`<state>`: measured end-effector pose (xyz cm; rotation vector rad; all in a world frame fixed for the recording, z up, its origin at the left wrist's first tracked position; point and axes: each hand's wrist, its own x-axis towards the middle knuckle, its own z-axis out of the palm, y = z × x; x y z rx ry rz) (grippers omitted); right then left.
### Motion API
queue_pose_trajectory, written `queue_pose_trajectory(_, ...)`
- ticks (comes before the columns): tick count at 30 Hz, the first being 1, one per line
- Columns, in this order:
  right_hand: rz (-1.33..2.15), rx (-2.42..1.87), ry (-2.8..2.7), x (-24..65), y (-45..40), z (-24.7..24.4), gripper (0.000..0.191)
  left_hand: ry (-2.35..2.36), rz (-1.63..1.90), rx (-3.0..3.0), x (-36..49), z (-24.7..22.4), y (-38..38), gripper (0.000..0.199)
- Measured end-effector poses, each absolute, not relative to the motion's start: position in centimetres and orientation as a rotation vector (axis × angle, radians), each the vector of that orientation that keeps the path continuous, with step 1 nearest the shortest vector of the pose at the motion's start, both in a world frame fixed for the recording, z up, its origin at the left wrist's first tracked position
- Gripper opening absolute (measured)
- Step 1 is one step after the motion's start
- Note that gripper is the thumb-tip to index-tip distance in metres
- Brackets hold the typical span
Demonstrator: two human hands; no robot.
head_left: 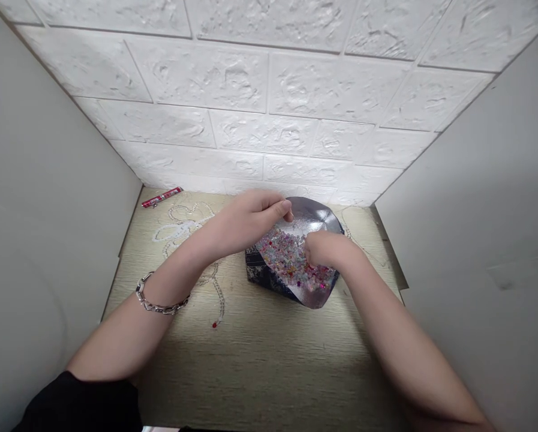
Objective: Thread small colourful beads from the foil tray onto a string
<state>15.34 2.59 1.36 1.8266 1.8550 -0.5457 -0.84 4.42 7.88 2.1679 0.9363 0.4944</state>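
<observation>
A dark patterned pouch with a silvery lining (307, 209) lies wide open near the wall. Inside it is a heap of small mixed beads (286, 258), mostly pink and clear. Over the pouch's left side hovers my left hand (262, 217), thumb and fingers pinched together; whatever they hold is too fine to name. My right hand (325, 248) reaches into the pouch from the right, its fingers curled in at the beads and their tips hidden. Left of the pouch, a strand of clear beads (219, 294) ending in a red bead runs out from beneath my left forearm.
A looped white and clear beaded string (174, 231) lies on the wooden tabletop (251, 366). At the back left corner rests a narrow red patterned item (161, 197). White brick-textured wall (233, 132) closes off the back, with pale panels (475, 210) on both sides.
</observation>
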Motion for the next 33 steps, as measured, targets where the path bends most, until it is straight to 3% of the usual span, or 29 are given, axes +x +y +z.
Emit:
queue_pose_trajectory(6, -0.513, 1.885, 1.833, 15.0, 2.5, 0.7, 0.035, 0.933, 0.499, 2.163, -1.2, 8.0, 4.6, 0.031)
queue_pose_trajectory(21, -0.572, 1.846, 1.868, 15.3, 2.4, 2.3, 0.021, 0.931, 0.491, 2.216, -1.9, 8.6, 4.7, 0.03)
queue_pose_trajectory(33, -0.64, 1.849, 1.971, 15.0, 2.1, 1.9, 0.032, 1.027, 0.612, 2.218, -3.8, 9.8, 4.9, 0.028)
